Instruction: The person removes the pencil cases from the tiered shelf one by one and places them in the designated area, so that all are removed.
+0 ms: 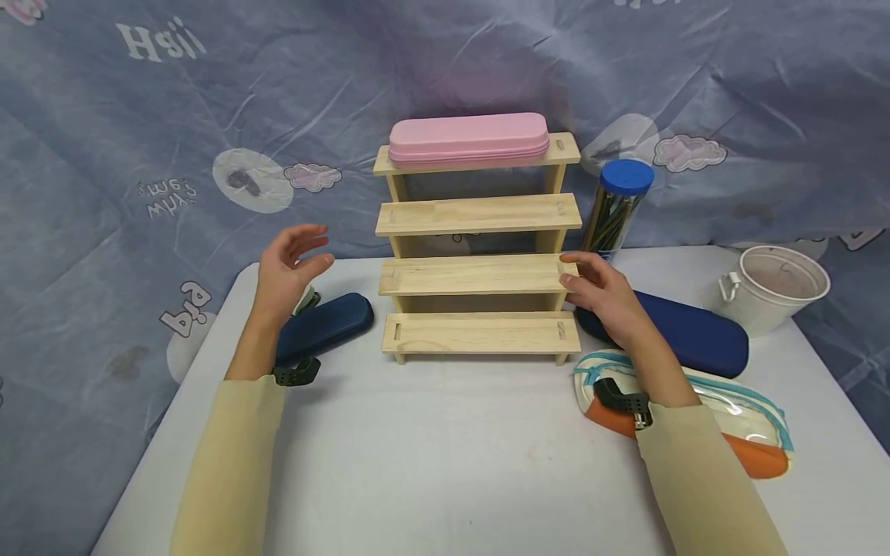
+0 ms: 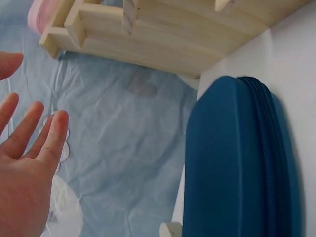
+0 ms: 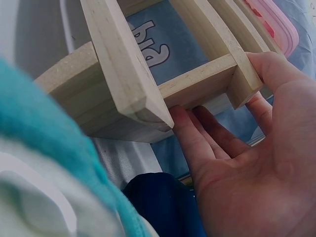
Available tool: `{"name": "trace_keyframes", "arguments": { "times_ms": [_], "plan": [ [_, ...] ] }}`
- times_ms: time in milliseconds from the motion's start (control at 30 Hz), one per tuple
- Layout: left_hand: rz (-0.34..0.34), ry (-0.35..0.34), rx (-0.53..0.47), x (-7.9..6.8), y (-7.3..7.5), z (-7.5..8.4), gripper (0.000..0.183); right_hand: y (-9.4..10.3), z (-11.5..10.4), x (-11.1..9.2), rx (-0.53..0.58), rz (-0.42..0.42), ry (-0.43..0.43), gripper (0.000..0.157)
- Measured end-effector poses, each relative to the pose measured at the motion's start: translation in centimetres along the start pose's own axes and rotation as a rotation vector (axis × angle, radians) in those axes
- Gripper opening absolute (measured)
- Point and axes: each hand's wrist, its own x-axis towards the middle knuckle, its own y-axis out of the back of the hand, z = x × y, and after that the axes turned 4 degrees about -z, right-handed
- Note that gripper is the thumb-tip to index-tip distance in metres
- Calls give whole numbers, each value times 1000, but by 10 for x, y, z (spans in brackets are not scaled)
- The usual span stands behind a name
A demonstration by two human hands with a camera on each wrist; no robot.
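Observation:
A four-tier wooden shelf (image 1: 480,333) stands at the back of the table, a pink zip case (image 1: 469,137) lying on its top tier. My right hand (image 1: 608,297) holds the right end of the second tier from the bottom. In the right wrist view, its thumb lies at the end of the board while other fingers touch the side panel below. Left of the shelf, my left hand (image 1: 281,274) is raised with relaxed, spread fingers and holds nothing. Under it sits a dark blue zip case (image 2: 222,163), partly covered by the left wrist in the head view.
Right of the shelf stand a blue-lidded jar (image 1: 626,179) of thin sticks and a white bucket (image 1: 772,297). A navy case (image 1: 702,336) and a clear, orange-bottomed pouch (image 1: 758,455) lie around my right forearm. A patterned blue-grey cloth (image 1: 445,54) hangs behind.

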Motion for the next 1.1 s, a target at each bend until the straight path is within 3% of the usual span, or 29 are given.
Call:
{"name": "trace_keyframes", "arguments": {
  "times_ms": [200, 433, 833, 1100],
  "plan": [
    [-12, -3, 66, 8, -9, 12, 48, 0, 0, 0, 0, -1, 3, 54],
    [-7, 3, 60, 22, -10, 3, 49, 0, -1, -1, -7, 0, 3, 54],
    [97, -129, -52, 44, -19, -6, 44, -1, 1, 0, 4, -7, 3, 53],
    [56, -141, -40, 56, -27, 0, 41, 0, 0, -1, 3, -1, -9, 54]
  ]
}}
